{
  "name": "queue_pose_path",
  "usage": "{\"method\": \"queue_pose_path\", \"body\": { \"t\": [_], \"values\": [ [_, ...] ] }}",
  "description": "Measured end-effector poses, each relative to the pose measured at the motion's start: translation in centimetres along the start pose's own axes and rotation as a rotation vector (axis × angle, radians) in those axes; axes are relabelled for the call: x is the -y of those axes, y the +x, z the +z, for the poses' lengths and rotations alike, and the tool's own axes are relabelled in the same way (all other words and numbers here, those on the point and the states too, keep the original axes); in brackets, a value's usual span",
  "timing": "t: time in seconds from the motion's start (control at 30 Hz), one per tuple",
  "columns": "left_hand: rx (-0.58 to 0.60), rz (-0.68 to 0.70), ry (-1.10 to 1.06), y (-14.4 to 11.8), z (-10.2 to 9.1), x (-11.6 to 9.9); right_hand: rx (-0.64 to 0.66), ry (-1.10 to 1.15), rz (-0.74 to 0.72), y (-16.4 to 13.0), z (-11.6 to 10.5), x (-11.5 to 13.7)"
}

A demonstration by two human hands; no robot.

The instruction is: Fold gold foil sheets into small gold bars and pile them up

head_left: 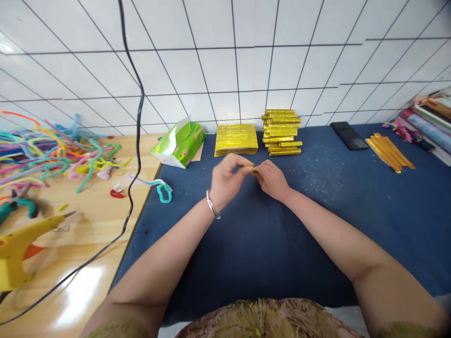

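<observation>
My left hand (227, 180), with a silver bracelet at the wrist, pinches one end of a small piece of gold paper (254, 171). Meeting it from the other side, my right hand (274, 180) grips the other end, fingers closed. Most of the paper is covered by the fingers, so I cannot tell whether it is rolled or folded. Just beyond my hands lies a stack of gold foil paper sheets (236, 139). To its right is a pile of rolled gold paper tubes (282, 132).
A green tissue pack (188, 143) stands left of the stack. A phone (348, 135) and flat gold strips (389, 152) lie right, near books (428, 129). Pipe cleaners (59, 155), pliers (21, 203) and a yellow glue gun (30, 244) sit left. A black cable (138, 122) hangs in front.
</observation>
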State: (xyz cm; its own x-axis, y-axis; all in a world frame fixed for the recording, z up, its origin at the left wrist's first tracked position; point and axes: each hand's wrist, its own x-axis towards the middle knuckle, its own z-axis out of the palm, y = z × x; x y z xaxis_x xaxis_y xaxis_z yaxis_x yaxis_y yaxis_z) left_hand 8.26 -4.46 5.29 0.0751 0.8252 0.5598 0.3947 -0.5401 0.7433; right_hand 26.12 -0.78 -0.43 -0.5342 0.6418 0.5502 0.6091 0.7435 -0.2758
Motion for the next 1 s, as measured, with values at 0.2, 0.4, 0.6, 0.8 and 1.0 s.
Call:
{"method": "queue_pose_path", "body": {
  "t": [0.2,0.4,0.6,0.8,1.0],
  "values": [
    [-0.031,-0.216,-0.184,1.0,-1.1,7.3,-0.193,0.137,0.182,0.3,-0.7,-0.1],
    [0.293,-0.174,0.159,0.2,-0.4,8.1,-0.34,0.171,0.182,0.5,-1.5,0.6],
    [0.377,0.101,0.277,-0.1,0.3,6.4,-0.27,0.131,0.071,1.0,-2.3,1.9],
    [0.317,0.065,0.168,-0.5,0.5,5.7,-0.262,0.147,0.075,1.3,-3.5,2.3],
    [0.248,0.029,0.135,-0.9,1.1,5.4,-0.226,0.434,0.205,1.2,-2.5,2.9]
  ]
}}
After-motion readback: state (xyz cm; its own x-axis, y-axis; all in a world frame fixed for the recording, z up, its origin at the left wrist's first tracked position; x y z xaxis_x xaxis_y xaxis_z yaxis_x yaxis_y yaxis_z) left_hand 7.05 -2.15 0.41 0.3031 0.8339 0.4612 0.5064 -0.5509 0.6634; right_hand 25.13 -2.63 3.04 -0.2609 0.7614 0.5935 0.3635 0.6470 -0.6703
